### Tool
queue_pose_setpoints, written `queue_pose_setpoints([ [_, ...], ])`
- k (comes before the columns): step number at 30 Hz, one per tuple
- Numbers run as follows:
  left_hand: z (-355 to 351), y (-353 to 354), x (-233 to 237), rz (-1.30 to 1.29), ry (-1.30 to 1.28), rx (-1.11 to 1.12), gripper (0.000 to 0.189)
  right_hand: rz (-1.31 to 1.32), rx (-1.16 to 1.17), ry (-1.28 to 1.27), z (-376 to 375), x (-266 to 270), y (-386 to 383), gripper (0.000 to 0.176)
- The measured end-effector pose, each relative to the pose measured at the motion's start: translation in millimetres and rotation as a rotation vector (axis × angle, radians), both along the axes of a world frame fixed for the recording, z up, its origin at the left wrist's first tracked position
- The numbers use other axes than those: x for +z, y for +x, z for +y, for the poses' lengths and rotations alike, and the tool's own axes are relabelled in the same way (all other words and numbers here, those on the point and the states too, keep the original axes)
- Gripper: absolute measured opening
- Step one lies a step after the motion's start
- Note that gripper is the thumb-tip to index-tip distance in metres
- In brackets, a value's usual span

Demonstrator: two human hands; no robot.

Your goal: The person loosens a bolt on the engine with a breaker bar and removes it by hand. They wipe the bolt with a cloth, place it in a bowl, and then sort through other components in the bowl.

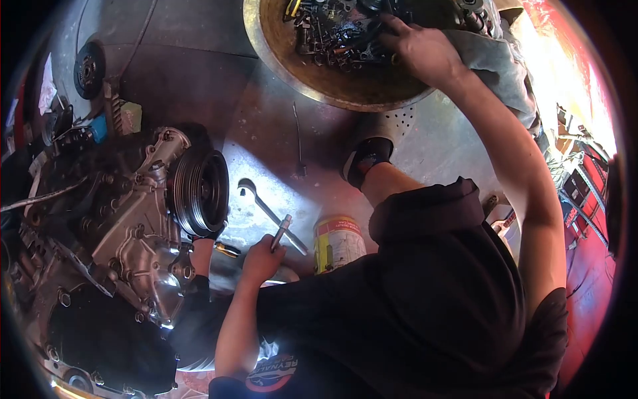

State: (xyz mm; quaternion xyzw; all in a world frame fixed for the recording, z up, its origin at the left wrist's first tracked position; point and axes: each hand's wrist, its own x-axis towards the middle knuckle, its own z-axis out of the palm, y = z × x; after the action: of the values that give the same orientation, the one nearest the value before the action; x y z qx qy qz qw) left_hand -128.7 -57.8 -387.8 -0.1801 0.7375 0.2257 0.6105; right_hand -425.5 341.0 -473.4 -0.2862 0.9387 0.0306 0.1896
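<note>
My left hand [262,261] is closed round a short shiny socket extension [283,228], its end pointing up out of the fist. My right hand [425,54] reaches into a round metal basin [339,96] at the top. Its fingers stretch apart into a dark heap of bolts [325,40], and the fingertips blend into the oily parts. Left of my left hand stands an engine [129,226] with a ribbed crank pulley [203,193]. A ratchet [272,214] lies on the floor just beyond my left hand.
A yellow and red can [337,243] stands by my leg. A thin rod [297,136] lies on the floor below the basin. My shoe [385,130] is close to the basin rim. A dark round disc [90,70] is at upper left, and red metalwork [588,299] at right.
</note>
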Motion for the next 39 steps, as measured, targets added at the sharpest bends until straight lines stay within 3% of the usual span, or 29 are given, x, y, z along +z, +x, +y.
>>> queue_pose_setpoints([
  [6,5,-2,-1,-0.041,0.001,-0.021,0.03,-0.161,0.159,-0.053,-23,-29,20,0.053],
  [7,5,-1,0,-0.039,-0.005,-0.022,0.031,-0.249,0.169,0.076,-31,-30,8,0.057],
  [10,6,-1,-1,-0.031,-0.016,-0.033,0.031,-0.26,-0.033,0.147,-53,-38,-21,0.047],
  [12,5,0,-3,-0.023,-0.011,-0.04,0.031,-0.18,-0.025,0.076,-47,-73,-43,0.027],
  [16,4,-2,-3,-0.037,-0.012,-0.027,0.031,-0.227,-0.048,-0.02,-56,-45,-43,0.036],
  [19,3,0,-3,-0.037,-0.008,-0.018,0.031,-0.124,0.117,-0.274,-49,-60,-14,0.032],
  [22,4,2,-3,-0.05,0.007,-0.018,0.031,-0.185,0.017,-0.344,-40,-70,1,0.022],
  [28,1,-1,-5,-0.044,-0.003,0.003,0.031,-0.31,0.041,-0.022,-17,-48,-7,0.016],
  [31,3,-1,-3,-0.046,-0.005,0.008,0.031,-0.26,0.04,-0.103,0,-43,-3,0.013],
  [34,1,3,-5,-0.024,-0.003,-0.054,0.032,-0.242,-0.035,-0.273,-14,-31,0,0.016],
  [36,2,3,-5,-0.043,-0.007,-0.073,0.033,-0.111,0.0,-0.217,-46,-9,-7,0.028],
  [39,5,-1,-4,-0.055,-0.011,-0.083,0.035,0.168,0.127,-0.315,-80,-32,-17,0.055],
])
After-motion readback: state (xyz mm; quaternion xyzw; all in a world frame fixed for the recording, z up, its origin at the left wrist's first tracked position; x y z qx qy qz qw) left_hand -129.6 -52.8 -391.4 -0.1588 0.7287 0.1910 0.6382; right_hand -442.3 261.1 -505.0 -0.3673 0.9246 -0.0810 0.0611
